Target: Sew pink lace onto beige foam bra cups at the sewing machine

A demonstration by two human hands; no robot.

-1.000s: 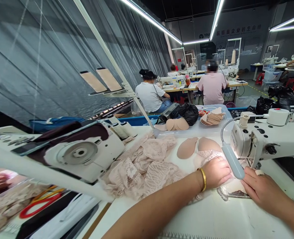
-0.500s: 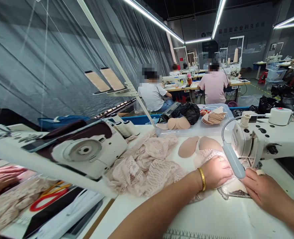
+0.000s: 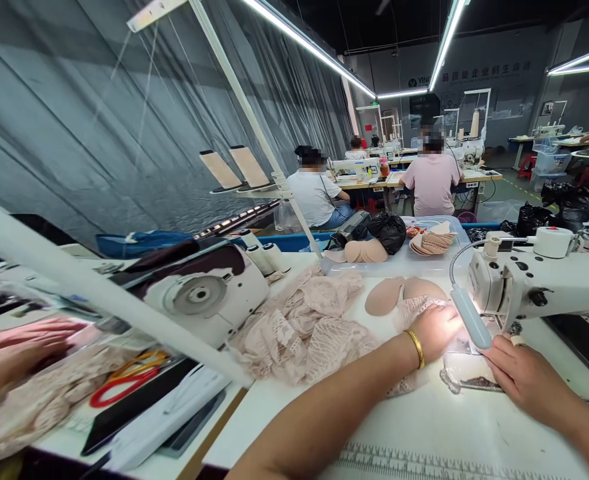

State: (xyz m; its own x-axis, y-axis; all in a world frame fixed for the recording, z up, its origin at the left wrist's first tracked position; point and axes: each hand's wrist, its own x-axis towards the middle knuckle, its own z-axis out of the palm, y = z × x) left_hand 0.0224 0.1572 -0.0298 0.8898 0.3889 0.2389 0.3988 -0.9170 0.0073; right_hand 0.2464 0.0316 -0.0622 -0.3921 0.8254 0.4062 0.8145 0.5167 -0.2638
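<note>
My left hand [image 3: 437,332], with a gold bracelet, rests on the lace side of a beige bra [image 3: 413,305] beside the sewing machine's needle area. Its fingers are bent together onto the fabric, their tips washed out by bright light. The bra's two smooth cups lie behind that hand. My right hand [image 3: 522,373], wearing a ring, is at the near side of the needle area, fingers drawn together. A grey lamp head [image 3: 470,317] covers its fingertips, so what they pinch is hidden. The white sewing machine [image 3: 569,283] stands over both hands.
Crumpled beige lace [image 3: 304,327] lies left of my forearm. Behind it, a clear plastic tray [image 3: 394,268] holds stacked cups [image 3: 433,239]. A thread stand [image 3: 279,180] slants across the left. A co-worker's hands [image 3: 29,340] rest near red-handled scissors [image 3: 124,387]. A ruler [image 3: 404,460] edges the table.
The view has shifted, so most things sit further right. My left hand has drawn slightly back and up from the table front, uncovering more of the metal plate. The right hand stays by the needle area.
</note>
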